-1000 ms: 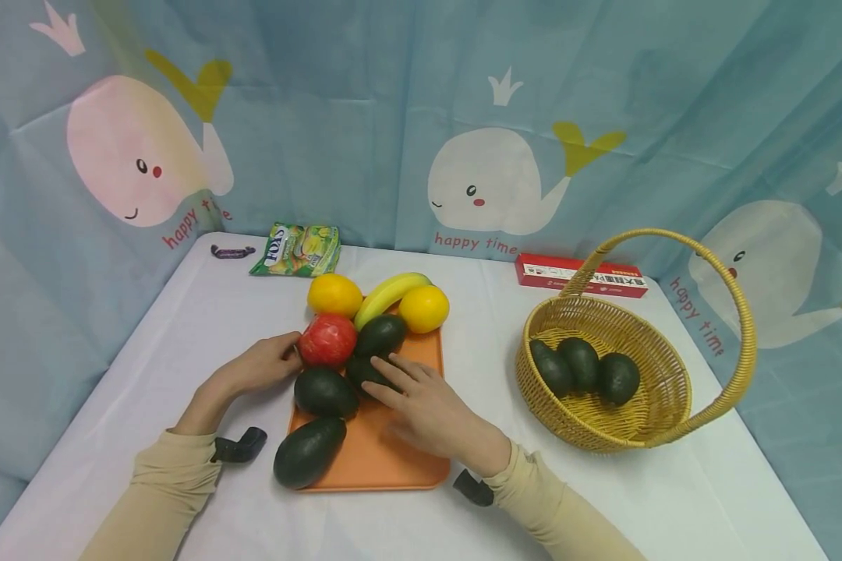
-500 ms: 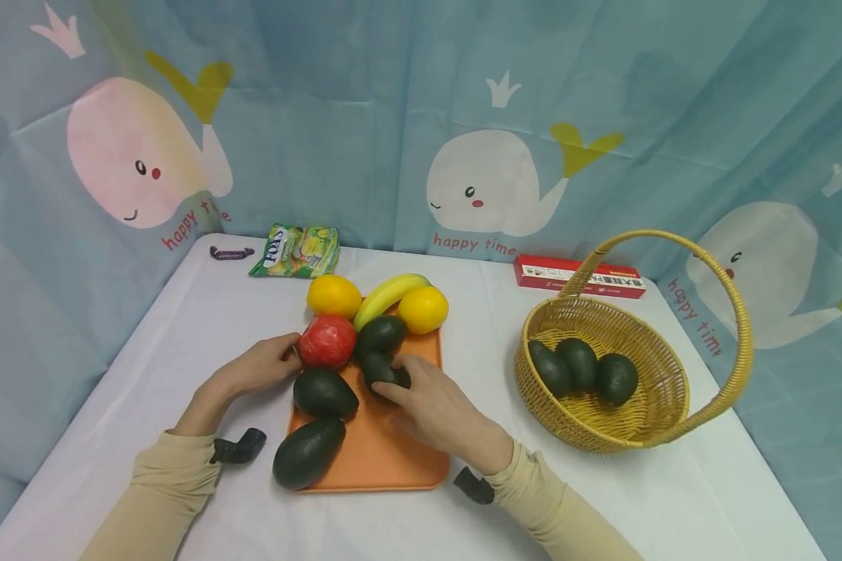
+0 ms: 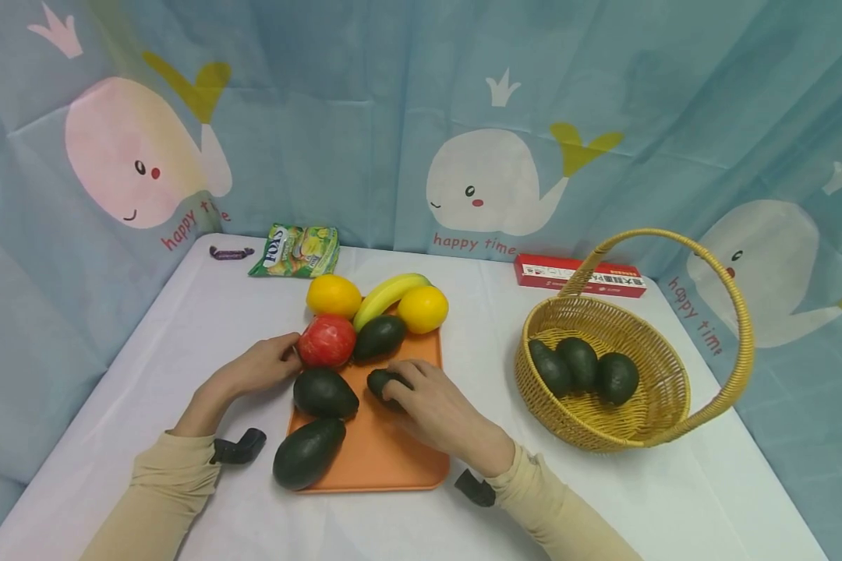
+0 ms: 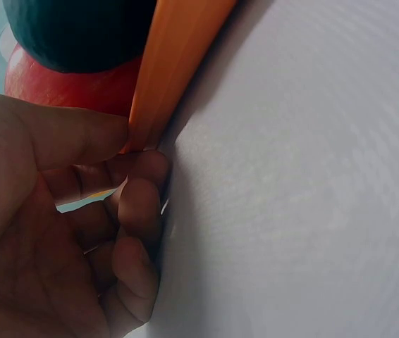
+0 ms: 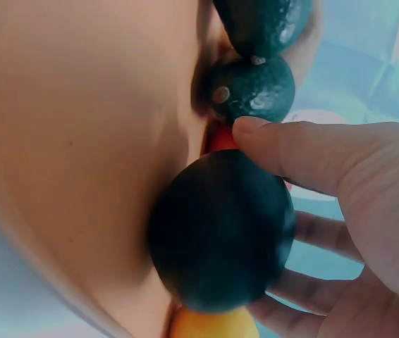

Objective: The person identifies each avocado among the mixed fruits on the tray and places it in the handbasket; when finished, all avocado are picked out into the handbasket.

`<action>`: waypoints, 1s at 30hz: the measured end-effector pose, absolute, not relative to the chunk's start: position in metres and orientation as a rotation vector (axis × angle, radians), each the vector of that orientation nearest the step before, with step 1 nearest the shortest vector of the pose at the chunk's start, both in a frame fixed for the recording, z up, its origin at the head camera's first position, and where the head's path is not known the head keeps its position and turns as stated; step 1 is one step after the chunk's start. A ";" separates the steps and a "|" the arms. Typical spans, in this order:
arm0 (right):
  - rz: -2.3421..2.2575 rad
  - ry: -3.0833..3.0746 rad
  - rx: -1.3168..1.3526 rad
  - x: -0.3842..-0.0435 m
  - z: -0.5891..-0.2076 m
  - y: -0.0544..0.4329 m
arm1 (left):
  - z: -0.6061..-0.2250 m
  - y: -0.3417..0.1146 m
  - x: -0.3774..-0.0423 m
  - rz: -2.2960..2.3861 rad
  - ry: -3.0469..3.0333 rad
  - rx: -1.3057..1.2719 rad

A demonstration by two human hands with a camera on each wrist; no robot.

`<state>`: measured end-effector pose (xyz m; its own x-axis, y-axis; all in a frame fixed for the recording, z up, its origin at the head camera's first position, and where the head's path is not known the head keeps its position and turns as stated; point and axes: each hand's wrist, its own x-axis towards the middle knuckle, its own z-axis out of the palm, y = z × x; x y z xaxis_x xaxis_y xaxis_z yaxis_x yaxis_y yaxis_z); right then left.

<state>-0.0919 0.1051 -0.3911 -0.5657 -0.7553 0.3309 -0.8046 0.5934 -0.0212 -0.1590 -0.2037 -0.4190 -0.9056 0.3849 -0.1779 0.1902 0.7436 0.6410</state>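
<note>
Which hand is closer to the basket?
Right. The right hand grips an avocado over the tray, left of the basket; the left hand is farther, at the tray's left edge beside the red fruit.

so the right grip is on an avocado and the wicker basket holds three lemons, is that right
Not quite: the wicker basket holds three avocados, not lemons, as the head view shows. The right grip is indeed on an avocado.
</note>
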 end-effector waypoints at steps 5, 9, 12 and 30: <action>0.267 -2.561 1.257 -0.088 -0.391 0.108 | -0.418 -0.203 -0.159 0.917 2.655 0.450; 0.254 -2.622 1.233 -0.087 -0.390 0.111 | -0.418 -0.203 -0.159 0.924 2.659 0.460; 0.242 -2.670 1.214 -0.086 -0.389 0.112 | -0.418 -0.203 -0.159 0.927 2.662 0.462; 0.555 -2.729 0.972 -0.083 -0.369 0.145 | -0.416 -0.202 -0.157 0.923 2.661 0.451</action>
<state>-0.0835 0.1452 -0.3688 -0.7663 -0.5684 0.2996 -0.6403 0.7145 -0.2821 -0.1573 -0.2019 -0.4158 -0.9096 0.3810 -0.1654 0.1967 0.7459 0.6363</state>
